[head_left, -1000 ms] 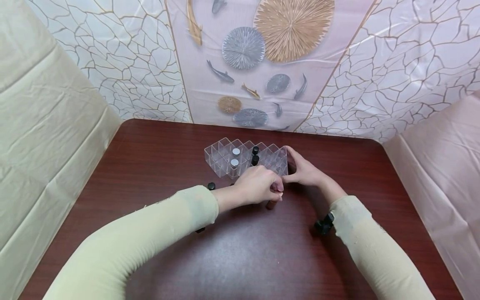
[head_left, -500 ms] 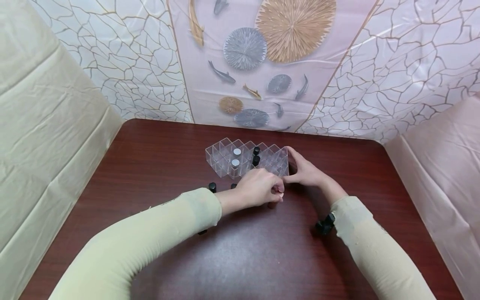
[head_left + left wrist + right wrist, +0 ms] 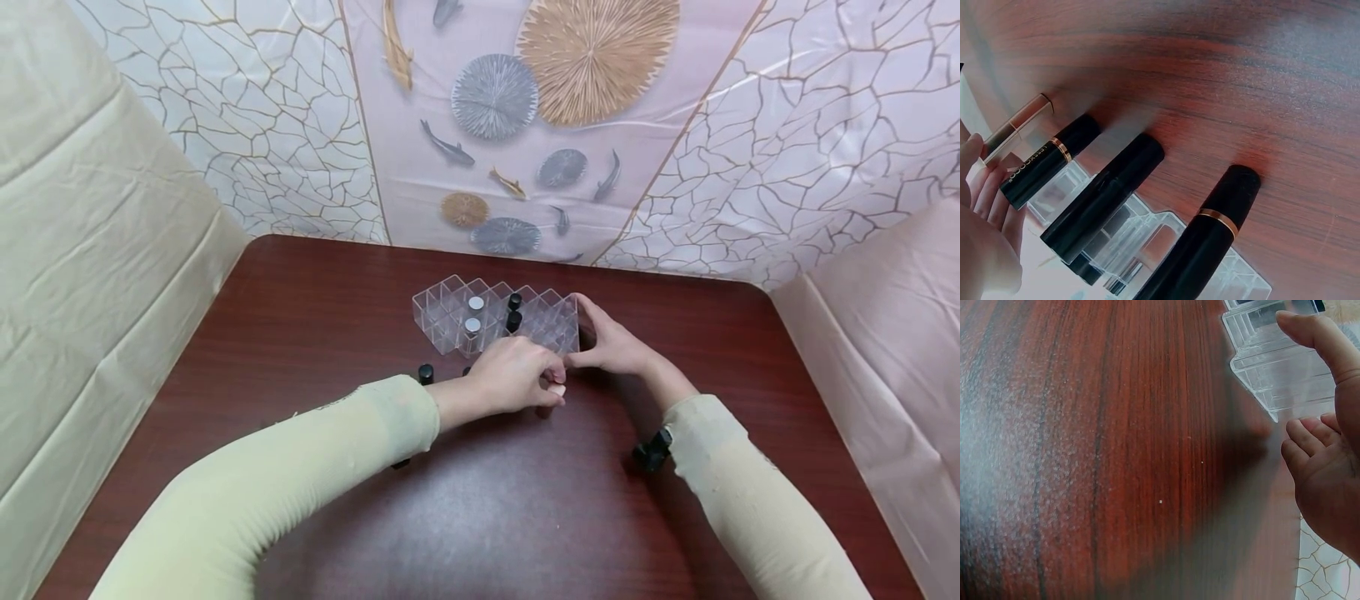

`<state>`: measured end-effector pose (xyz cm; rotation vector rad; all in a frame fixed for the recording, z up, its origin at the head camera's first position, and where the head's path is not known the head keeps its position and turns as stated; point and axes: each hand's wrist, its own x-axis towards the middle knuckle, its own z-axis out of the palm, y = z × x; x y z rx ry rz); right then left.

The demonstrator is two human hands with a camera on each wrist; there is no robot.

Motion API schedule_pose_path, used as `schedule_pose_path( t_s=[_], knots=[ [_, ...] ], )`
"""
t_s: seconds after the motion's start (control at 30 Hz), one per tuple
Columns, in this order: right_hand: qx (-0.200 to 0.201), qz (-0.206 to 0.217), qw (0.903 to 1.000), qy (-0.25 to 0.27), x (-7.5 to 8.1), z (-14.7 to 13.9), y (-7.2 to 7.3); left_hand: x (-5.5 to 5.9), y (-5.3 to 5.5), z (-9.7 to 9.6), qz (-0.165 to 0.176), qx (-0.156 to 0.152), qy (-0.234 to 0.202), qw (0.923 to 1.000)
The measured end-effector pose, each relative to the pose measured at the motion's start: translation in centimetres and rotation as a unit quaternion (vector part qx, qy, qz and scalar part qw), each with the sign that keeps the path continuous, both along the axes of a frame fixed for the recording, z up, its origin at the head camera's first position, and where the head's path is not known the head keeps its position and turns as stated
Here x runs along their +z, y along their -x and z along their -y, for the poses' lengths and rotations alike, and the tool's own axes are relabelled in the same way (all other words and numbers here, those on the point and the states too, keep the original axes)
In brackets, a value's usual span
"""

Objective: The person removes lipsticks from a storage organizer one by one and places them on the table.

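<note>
My left hand (image 3: 517, 375) pinches a slim lipstick tube (image 3: 1019, 128) by its upper part; the tube has clear sides and a reddish lower part. It stands on the table in front of the clear acrylic organizer (image 3: 450, 321). My right hand (image 3: 611, 343) grips the organizer's right end, thumb at the front and fingers at the far side. Two silver-topped tubes (image 3: 472, 326) and two black-capped tubes (image 3: 513, 322) stand in its compartments. Black lipstick tubes (image 3: 1107, 194) stand upright before it, partly hidden by my left arm in the head view.
The dark red wooden table (image 3: 487, 517) reaches back to a patterned cloth (image 3: 502, 192). Pale cloth walls (image 3: 112, 225) rise at both sides. A black device (image 3: 651, 452) sits by my right sleeve.
My left fingers shift slightly on the lipstick tube, and a light spot shows more between them. The right hand keeps its hold on the organizer. The head view drifts slightly.
</note>
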<state>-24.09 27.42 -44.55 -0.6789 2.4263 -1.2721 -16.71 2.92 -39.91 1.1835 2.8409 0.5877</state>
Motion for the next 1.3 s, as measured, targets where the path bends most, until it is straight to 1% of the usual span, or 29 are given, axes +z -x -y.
schedule_pose_path(
  t_s=[0.13,0.3,0.47,0.63,0.8,0.93,1.03,1.17,1.3],
  knots=[
    [0.001,0.004,1.0,0.007,0.0,0.1,0.0,0.0,0.0,0.0,0.003,0.0,0.007,1.0],
    [-0.004,0.004,1.0,0.002,-0.1,0.0,0.0,0.3,0.1,0.2,0.018,0.0,0.007,0.9998],
    [-0.007,0.002,0.9999,-0.007,0.1,0.1,0.0,1.1,0.3,0.6,0.025,0.006,0.004,0.9996],
    [-0.011,-0.002,0.9999,-0.009,0.1,0.2,0.0,1.8,0.7,1.3,0.022,0.005,-0.001,0.9997],
    [-0.007,-0.01,0.9999,-0.003,-0.1,0.3,0.1,2.7,1.4,2.5,0.019,0.013,-0.018,0.9996],
    [-0.011,-0.004,0.9999,-0.008,-0.1,0.3,0.1,3.5,2.0,3.6,0.015,0.028,-0.021,0.9993],
    [-0.01,0.005,0.9999,0.0,-0.2,0.3,0.1,4.0,2.6,4.5,0.008,0.036,-0.021,0.9991],
    [-0.004,0.012,0.9997,0.023,-0.3,0.3,0.3,4.6,3.3,5.9,0.014,0.045,-0.021,0.9987],
    [-0.005,0.01,0.9997,0.021,-0.3,0.4,0.2,5.0,3.9,7.5,0.024,0.055,-0.024,0.9979]
  ],
)
